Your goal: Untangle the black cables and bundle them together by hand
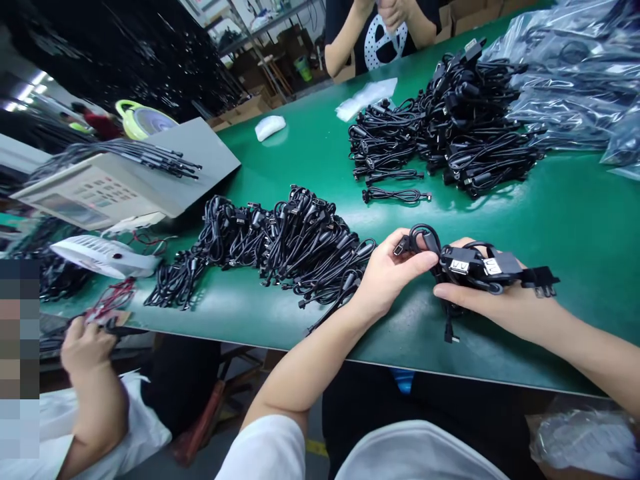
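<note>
Above the front edge of the green table, my right hand (493,303) is wrapped round a bunch of coiled black USB cables (467,260) whose white-lined connectors face me. From the left, my left hand (393,270) pinches a looped black cable (425,237) with a small connector, up against that bunch. Whether this cable is part of the bunch I cannot tell. One thin plug dangles under the hands. A long heap of coiled black cables (305,240) lies just left of my left hand. Beyond my hands, one bundled cable (397,195) lies in front of a larger cable pile (450,127).
Clear plastic bags (565,87) of cables fill the far right. A beige device with a keypad (110,190) and a white fan (103,255) stand left. One co-worker's hand (89,350) is at the lower left; another person (383,33) is across the green table (300,150).
</note>
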